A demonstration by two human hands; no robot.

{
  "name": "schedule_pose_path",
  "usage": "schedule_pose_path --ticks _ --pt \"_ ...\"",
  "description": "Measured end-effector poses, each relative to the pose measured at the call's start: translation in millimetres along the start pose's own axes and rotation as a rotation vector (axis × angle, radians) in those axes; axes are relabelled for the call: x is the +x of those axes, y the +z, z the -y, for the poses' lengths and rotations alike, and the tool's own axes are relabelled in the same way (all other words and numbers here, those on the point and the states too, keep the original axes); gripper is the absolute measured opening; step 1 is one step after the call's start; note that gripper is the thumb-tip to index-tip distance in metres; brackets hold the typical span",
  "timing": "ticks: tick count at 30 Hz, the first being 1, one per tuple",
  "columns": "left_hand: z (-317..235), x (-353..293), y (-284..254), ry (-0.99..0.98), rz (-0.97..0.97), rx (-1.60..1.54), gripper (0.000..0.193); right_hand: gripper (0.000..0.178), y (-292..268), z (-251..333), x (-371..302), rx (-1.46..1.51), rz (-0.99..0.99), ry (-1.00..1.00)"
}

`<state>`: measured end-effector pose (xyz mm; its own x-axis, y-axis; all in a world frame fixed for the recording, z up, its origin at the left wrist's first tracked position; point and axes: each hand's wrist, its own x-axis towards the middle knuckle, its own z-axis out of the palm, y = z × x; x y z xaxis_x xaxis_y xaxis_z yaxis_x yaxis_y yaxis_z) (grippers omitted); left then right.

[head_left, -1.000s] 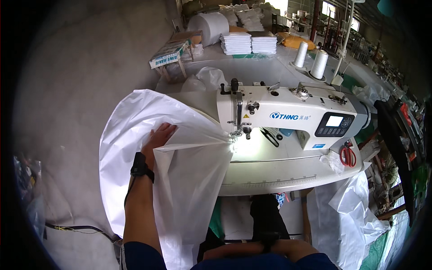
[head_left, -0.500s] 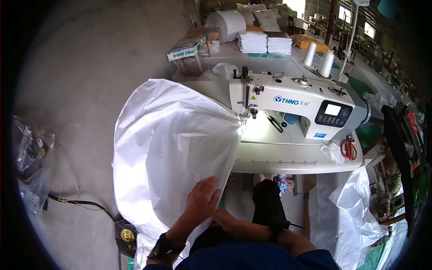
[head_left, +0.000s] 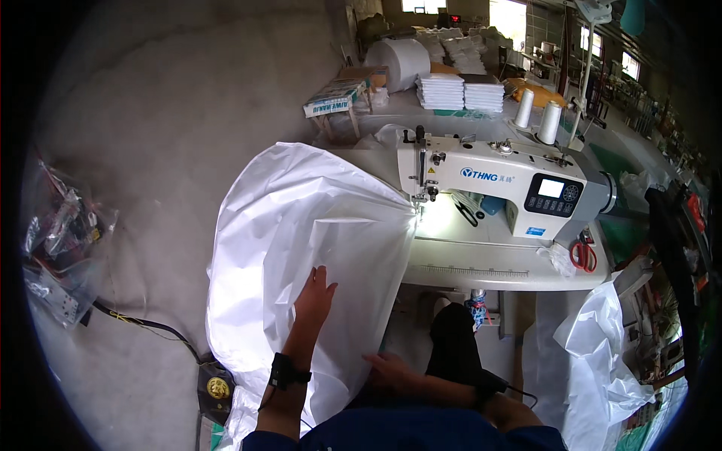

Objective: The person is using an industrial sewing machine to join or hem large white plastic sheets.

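A large sheet of white, shiny material [head_left: 353, 263] runs from under the needle of the white sewing machine [head_left: 481, 173] down the left side toward my lap, creased and bulging outward. My left hand [head_left: 314, 297] lies on its middle, fingers stretched forward and slightly apart, holding nothing. Lower down, my right hand [head_left: 387, 368] is at the sheet's right edge, its fingers closed on that edge; part of the hand is dim against dark clothing. The machine's lamp lights the needle area, and a pair of black thread snips [head_left: 466, 212] lies beneath the arm.
Red-handled scissors [head_left: 583, 256] lie at the table's right end. Two white thread cones [head_left: 550, 122] stand behind the machine. More white sheeting [head_left: 598, 353] hangs at the right. Stacked white packs [head_left: 441, 92] and a large roll [head_left: 400, 62] are farther back. Plastic bags [head_left: 64, 248] lie on the floor.
My left hand has moved forward and left over the sheet, away from my right hand. My right hand stays near the sheet's edge. The whole view has shifted slightly.
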<state>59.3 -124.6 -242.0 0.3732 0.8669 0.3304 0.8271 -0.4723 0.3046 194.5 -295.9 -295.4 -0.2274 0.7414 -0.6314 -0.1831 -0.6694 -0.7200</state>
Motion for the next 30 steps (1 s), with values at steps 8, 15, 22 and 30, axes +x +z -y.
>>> schedule_pose_path --ticks 8,15,22,30 --pt "15.0 -29.2 -21.8 -0.042 0.192 -0.118 0.025 0.055 -6.5 12.8 7.6 -0.188 -0.245 -0.339" --pt "-43.1 -110.2 -62.1 0.273 0.474 -0.216 0.015 0.049 -3.4 -56.4 59.4 -0.198 0.141 -0.25" --pt "-26.6 -124.5 -83.1 0.044 0.168 -0.679 0.011 0.053 -9.3 2.8 -21.6 -0.385 0.536 -0.255" --pt "-19.5 -134.2 -28.0 0.328 0.127 0.125 0.019 0.029 -4.7 -13.4 0.1 0.261 -0.072 -0.309"
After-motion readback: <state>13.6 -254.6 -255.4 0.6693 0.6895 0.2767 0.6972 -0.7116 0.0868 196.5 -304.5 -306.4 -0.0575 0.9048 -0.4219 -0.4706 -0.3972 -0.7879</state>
